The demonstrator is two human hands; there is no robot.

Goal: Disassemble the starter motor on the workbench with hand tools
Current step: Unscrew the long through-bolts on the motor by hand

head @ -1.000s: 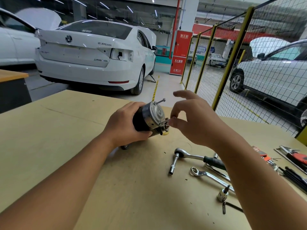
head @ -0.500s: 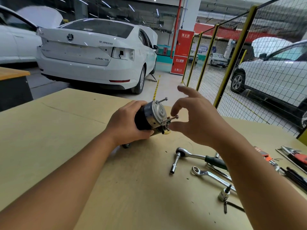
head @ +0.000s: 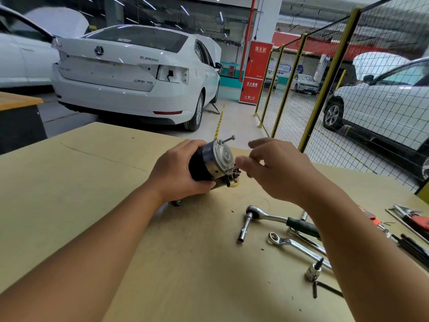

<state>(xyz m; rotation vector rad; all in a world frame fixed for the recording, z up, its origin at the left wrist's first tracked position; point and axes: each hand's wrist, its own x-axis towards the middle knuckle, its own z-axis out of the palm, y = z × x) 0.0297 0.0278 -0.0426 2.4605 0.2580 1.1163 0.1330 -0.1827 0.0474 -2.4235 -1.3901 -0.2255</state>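
The starter motor [head: 209, 159], a black cylinder with a silver end cap, lies on the tan workbench [head: 92, 182] with the cap facing right. My left hand [head: 176, 173] grips its black body from the near side. A long through bolt [head: 228, 138] sticks out of the cap's top edge. A second bolt [head: 232, 170] shows at the cap's lower edge beside a terminal. My right hand [head: 278, 173], blurred, hovers just right of the cap. Its thumb tip is close to the lower bolt, with the fingers spread and loosely bent.
A ratchet with a long socket [head: 267, 213], a ring spanner [head: 292, 244] and a small bit holder [head: 313, 271] lie at the front right. Red-handled tools [head: 417, 221] sit at the right edge. A yellow mesh fence [head: 348, 89] and a white car [head: 130, 75] stand beyond the bench.
My right hand pinched the lower bolt half a second ago; now its fingers have spread and sit slightly back from the cap. My left hand and the motor have stayed put.
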